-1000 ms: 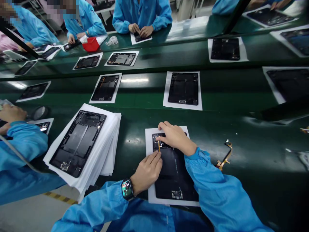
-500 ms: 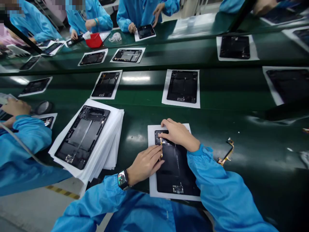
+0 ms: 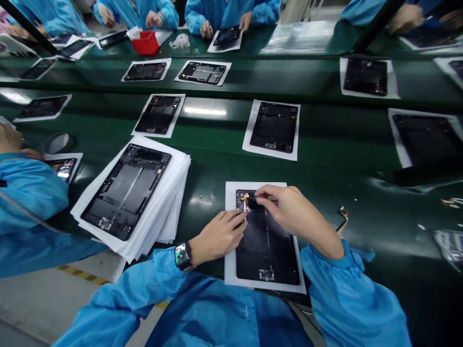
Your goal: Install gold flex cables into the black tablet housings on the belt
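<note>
A black tablet housing (image 3: pixel 253 246) lies in front of me on a white sheet (image 3: pixel 230 270). An orange flex cable (image 3: pixel 245 200) runs along its upper left side. My left hand (image 3: pixel 219 237), with a watch on the wrist, rests over the housing's left edge, fingers stretched out and fingertips touching the cable's lower end. Above the housing's upper part is my right hand (image 3: pixel 289 208), thumb and fingertips pinched together beside the cable's top. Whatever is in that pinch is too small or hidden to name.
To the left, another tablet housing (image 3: pixel 126 190) tops a stack of white sheets (image 3: pixel 173 193). A loose flex cable (image 3: pixel 342 219) lies to the right. Several housings on sheets, including one housing (image 3: pixel 274 126), sit on the green line. Co-workers in blue sleeves work opposite and at left.
My right hand has lifted from the cable's top and shifted right, its fingers now pinched. My left fingers stay at the cable, slightly higher. The view has shifted a little.
</note>
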